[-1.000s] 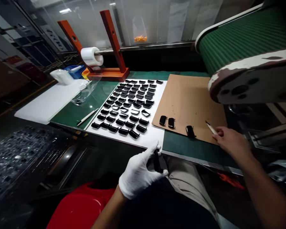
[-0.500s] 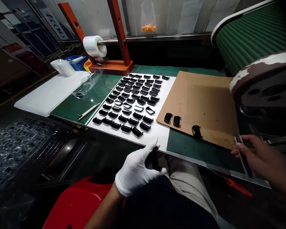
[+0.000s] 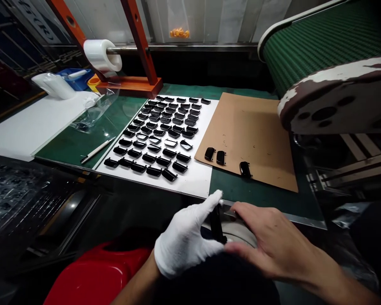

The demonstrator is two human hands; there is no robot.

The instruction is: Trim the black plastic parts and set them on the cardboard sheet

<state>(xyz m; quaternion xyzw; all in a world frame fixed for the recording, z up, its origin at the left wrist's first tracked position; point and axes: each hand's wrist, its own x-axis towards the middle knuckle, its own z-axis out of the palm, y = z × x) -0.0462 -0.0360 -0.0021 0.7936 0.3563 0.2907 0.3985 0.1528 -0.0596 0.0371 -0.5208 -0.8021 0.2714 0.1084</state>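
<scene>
My left hand [image 3: 187,233], in a white glove, pinches a small black glossy plastic part [image 3: 216,224] between thumb and fingers above my lap. The part stands nearly edge-on to the camera. From the right comes my bare right hand [image 3: 273,241], thumb and fingers apart, with the thumb tip close to the gloved thumb. Nothing shows between its fingers; whether it touches the part I cannot tell. Beyond my hands, several similar black parts [image 3: 149,158] lie in rows on a white sheet [image 3: 195,180]. A few more, such as one black part [image 3: 245,169], rest on brown cardboard [image 3: 247,127].
A white pen [image 3: 98,150] lies on the green tabletop [image 3: 235,190]. Behind stands an orange frame [image 3: 131,87] with a roll of clear film [image 3: 101,55]. A green conveyor belt [image 3: 324,46] overhangs the right. A red stool [image 3: 92,275] is at lower left.
My right hand has come from the table's right edge to beside the part in my left hand; the thin tool it held is out of sight. The view has turned rightward.
</scene>
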